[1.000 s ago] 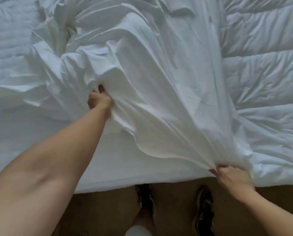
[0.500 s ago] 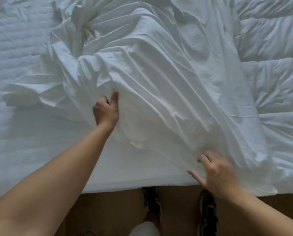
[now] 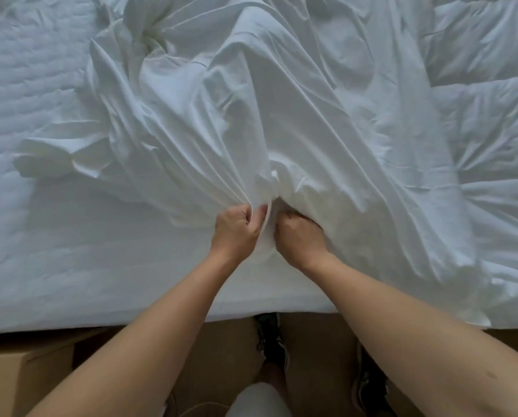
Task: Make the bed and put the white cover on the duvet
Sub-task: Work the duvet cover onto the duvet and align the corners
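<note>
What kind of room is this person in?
Probably a bedroom: a white bed on a brown floor, with a crumpled white fabric cover and a puffy white quilted duvet on it.

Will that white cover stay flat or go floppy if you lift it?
Probably floppy: the white cover bunches into folds where the left hand and right hand grip it. Likely light too: its ridges stand up loosely.

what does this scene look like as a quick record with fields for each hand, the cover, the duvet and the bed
left hand: grips a bunched fold of the white cover
right hand: grips the same cover, close beside the left hand
white cover: crumpled, heaped mid-bed
duvet: quilted, showing at the right
mattress: bare at the left
</note>
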`<state>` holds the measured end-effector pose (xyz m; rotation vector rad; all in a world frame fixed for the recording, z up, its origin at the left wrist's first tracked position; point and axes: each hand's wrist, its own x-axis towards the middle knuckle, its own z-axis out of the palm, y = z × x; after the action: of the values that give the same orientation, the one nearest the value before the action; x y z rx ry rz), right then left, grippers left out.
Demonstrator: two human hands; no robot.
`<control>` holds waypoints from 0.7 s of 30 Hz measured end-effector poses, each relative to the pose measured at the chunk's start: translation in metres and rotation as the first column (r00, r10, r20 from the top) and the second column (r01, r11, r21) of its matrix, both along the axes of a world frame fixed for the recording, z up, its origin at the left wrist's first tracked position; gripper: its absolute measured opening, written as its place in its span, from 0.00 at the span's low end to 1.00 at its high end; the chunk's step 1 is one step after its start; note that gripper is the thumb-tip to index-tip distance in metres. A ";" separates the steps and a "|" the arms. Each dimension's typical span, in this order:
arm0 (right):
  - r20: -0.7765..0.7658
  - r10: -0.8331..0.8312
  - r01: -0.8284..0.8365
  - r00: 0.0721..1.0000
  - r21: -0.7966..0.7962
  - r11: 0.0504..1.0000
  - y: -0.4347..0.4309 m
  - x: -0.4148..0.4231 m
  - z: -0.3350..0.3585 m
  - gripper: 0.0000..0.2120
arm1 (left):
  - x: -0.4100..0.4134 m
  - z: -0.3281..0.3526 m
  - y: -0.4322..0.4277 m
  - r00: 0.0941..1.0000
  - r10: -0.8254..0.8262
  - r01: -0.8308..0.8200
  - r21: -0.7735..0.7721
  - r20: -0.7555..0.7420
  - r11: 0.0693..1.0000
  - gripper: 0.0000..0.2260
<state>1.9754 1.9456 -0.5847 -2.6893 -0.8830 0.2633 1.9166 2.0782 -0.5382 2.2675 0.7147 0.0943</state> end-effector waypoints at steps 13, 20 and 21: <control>0.213 0.016 0.012 0.977 -0.132 0.991 -0.203 0.031 -0.023 0.18 | 0.060 0.002 -0.084 0.860 -0.419 0.505 0.611 -0.292 0.610 0.34; 0.164 -0.131 0.131 0.978 0.015 0.991 -0.220 0.022 -0.011 0.32 | 0.118 0.017 -0.070 0.613 -0.514 0.790 0.471 -0.600 0.392 0.35; 0.157 -0.136 0.134 0.978 0.020 0.991 -0.222 0.021 -0.011 0.33 | 0.114 0.016 -0.066 0.576 -0.550 0.818 0.424 -0.606 0.389 0.34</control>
<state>1.9965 1.7240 -0.5961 -2.7759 -0.7372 0.0150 2.0308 2.0123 -0.5218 3.1703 -0.2906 -0.6254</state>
